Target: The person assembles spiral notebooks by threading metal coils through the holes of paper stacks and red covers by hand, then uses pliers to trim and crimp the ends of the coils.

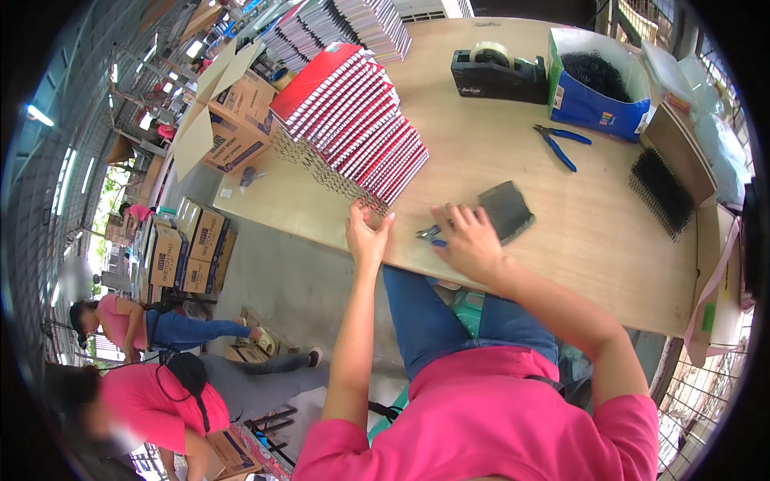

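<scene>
A tall, leaning stack of red spiral-bound notebooks (361, 120) stands at the left of the table. Long wire coils (325, 175) stick out along its lower left side. My left hand (370, 239) is at the stack's near end, thumb and fingers closed around the tip of a wire coil. Palm down on the table, my right hand (469, 244) curls over a pair of blue-handled pliers (425, 233), whose jaws point left out of the fingers. A dark grey block (507, 210) lies beside that hand, its surface worn and its kind unclear.
Farther right lie other blue-handled pliers (561, 144), a black tape dispenser (497, 76), a blue-white box of black coils (601, 84) and a carton with black wire coils (662, 192). More notebooks (337, 28) and an open carton (237, 112) stand back left. Two people (180, 393) work at left.
</scene>
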Motion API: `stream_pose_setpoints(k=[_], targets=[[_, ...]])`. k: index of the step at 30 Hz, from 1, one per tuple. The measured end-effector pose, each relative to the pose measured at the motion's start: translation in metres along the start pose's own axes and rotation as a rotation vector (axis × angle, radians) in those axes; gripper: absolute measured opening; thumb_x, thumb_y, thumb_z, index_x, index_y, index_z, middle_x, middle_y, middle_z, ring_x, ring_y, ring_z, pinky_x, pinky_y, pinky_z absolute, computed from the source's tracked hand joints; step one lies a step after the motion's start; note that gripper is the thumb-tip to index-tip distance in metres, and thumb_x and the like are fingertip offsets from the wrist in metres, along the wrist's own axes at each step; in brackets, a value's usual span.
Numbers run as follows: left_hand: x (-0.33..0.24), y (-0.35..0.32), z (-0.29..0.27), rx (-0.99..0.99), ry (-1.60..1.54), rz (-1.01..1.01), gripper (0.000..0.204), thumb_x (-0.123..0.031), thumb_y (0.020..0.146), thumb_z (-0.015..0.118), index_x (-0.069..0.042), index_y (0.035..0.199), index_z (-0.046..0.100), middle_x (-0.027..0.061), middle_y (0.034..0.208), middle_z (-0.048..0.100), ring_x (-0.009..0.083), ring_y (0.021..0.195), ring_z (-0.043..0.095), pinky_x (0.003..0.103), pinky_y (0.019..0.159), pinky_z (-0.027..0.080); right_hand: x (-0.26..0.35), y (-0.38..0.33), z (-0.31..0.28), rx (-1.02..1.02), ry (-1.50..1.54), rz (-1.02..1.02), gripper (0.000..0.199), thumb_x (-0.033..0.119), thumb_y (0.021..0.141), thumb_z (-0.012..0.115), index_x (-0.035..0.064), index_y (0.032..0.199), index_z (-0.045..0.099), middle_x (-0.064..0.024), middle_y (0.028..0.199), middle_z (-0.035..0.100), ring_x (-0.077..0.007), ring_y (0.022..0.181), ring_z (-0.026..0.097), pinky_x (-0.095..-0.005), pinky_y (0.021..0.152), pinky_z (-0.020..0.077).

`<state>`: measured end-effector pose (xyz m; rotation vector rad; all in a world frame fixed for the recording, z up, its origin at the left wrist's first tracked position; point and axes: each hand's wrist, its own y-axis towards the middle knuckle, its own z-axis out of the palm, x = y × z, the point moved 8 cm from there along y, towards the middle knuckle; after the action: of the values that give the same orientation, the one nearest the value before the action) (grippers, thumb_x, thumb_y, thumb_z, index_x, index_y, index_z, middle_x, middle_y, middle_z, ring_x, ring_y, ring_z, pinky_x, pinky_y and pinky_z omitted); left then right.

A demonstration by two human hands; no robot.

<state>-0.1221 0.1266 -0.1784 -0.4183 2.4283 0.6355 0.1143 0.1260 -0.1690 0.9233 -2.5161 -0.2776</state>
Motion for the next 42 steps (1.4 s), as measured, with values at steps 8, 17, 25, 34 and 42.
stream_pose_setpoints(k=[8,17,25,34,42], targets=[[-0.007,0.003,-0.001,-0.043,-0.061,0.019,0.063,-0.019,0.074,0.088,-0.005,0.127,0.057,0.0089,0.099,0.073,0.021,0.081,0.063,0.037,0.072,0.052,-0.051,0.012,-0.033,-0.15,-0.135,0.171,0.049,0.033,0.092,0.067,0.0034,0.13,0.058,-0.0179,0.124,0.055,-0.0341,0.117,0.053,-0.0551,0.099,0.0427],[-0.009,0.004,-0.001,-0.002,-0.064,-0.014,0.062,-0.023,0.077,0.087,-0.006,0.129,0.056,0.0103,0.101,0.075,0.0233,0.083,0.068,0.038,0.074,0.054,0.003,0.053,-0.004,0.141,-0.148,0.115,0.054,0.05,0.086,0.07,0.0164,0.127,0.061,-0.0161,0.127,0.054,-0.0369,0.121,0.052,-0.0597,0.099,0.0405],[-0.008,0.006,-0.003,0.01,-0.065,-0.024,0.061,-0.021,0.078,0.086,-0.006,0.129,0.055,0.0103,0.095,0.076,0.0231,0.083,0.071,0.037,0.075,0.055,-0.001,0.036,-0.001,-0.016,-0.203,0.061,0.06,0.054,0.086,0.07,0.0093,0.125,0.06,-0.0154,0.123,0.057,-0.036,0.116,0.055,-0.0603,0.09,0.0432],[-0.004,0.009,0.001,0.017,-0.198,-0.016,0.056,-0.017,0.077,0.084,-0.006,0.125,0.057,0.0109,0.095,0.075,0.0274,0.083,0.072,0.041,0.073,0.055,0.014,0.069,0.005,0.09,-0.187,0.167,0.061,0.056,0.083,0.071,0.008,0.118,0.061,-0.0163,0.115,0.061,-0.0348,0.11,0.059,-0.0539,0.08,0.0482],[-0.003,0.01,0.005,0.033,-0.236,0.004,0.046,-0.015,0.078,0.083,-0.006,0.117,0.061,0.0113,0.095,0.075,0.0265,0.084,0.072,0.039,0.074,0.055,0.02,0.077,0.017,0.062,-0.239,0.197,0.058,0.054,0.083,0.073,0.0068,0.116,0.064,-0.014,0.115,0.06,-0.0318,0.111,0.058,-0.0534,0.08,0.0499]])
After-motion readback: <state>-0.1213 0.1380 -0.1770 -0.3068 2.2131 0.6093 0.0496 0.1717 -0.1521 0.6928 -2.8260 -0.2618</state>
